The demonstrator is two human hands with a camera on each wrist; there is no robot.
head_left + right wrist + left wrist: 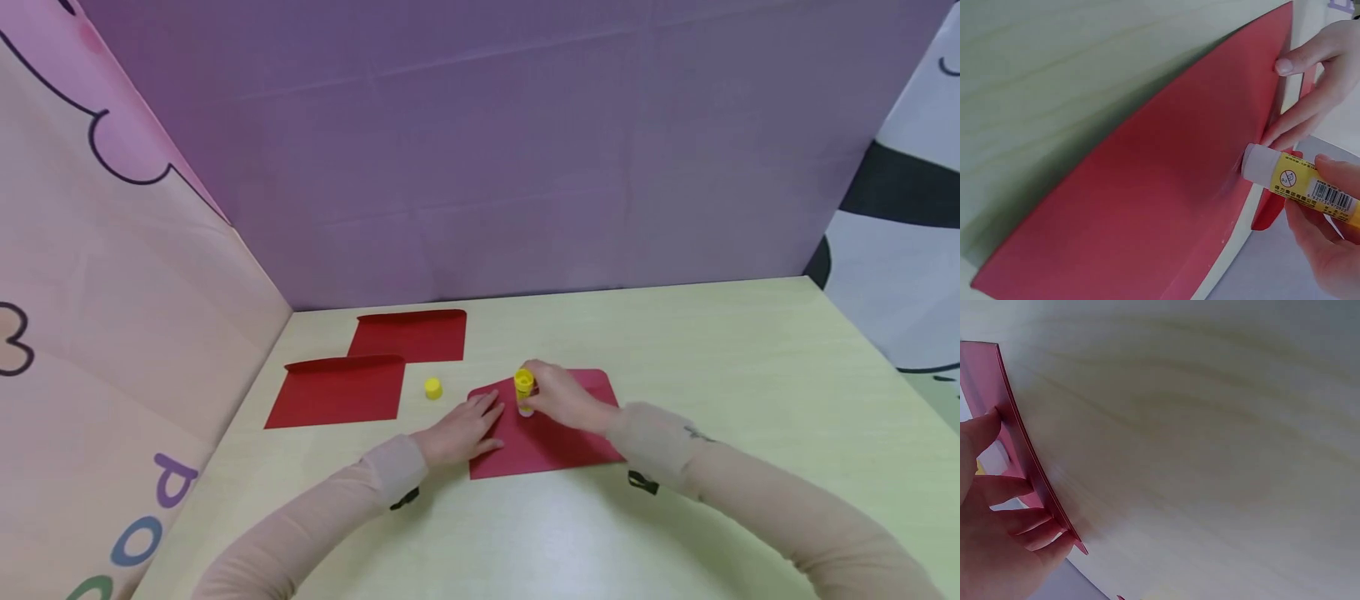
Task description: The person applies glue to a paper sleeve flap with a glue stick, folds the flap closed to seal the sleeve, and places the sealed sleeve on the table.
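Note:
A yellow glue stick (524, 385) is gripped in my right hand (562, 395), its white end down against a red envelope (555, 442). In the right wrist view the glue stick (1304, 181) touches the red paper (1166, 169) near the flap side, where a faint shiny streak shows. My left hand (462, 429) lies with spread fingers on the envelope's left side. The left wrist view shows the left hand's fingers (1010, 519) resting across the red envelope (1016, 434).
A small yellow cap (432, 388) stands left of the envelope. Two more red envelopes, a nearer one (337, 393) and a farther one (412, 337), lie at the table's back left. A purple cloth wall (480, 167) rises behind the pale table (720, 358).

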